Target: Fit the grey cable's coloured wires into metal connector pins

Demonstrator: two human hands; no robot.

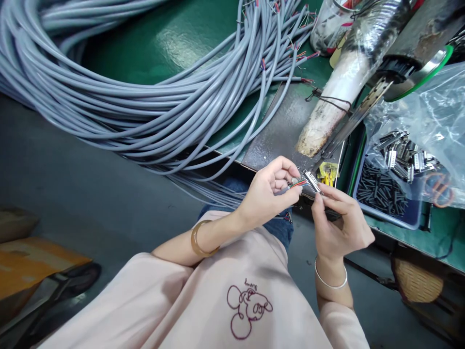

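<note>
Grey cable coil (145, 97) is piled on the bench (181, 39), far left. The left hand (269, 191) is closed on a cable end (295, 183), coloured wires pointing right. Just right of the wires, touching them, the connector (311, 180) is pinched in right hand (339, 223) fingertips, long axis slanting down-right. Shirt scribble (250, 303) can't be read.

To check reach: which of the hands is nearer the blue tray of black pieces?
Right. The right hand is left of the blue tray; the left hand is farther left, past the connector.
</note>
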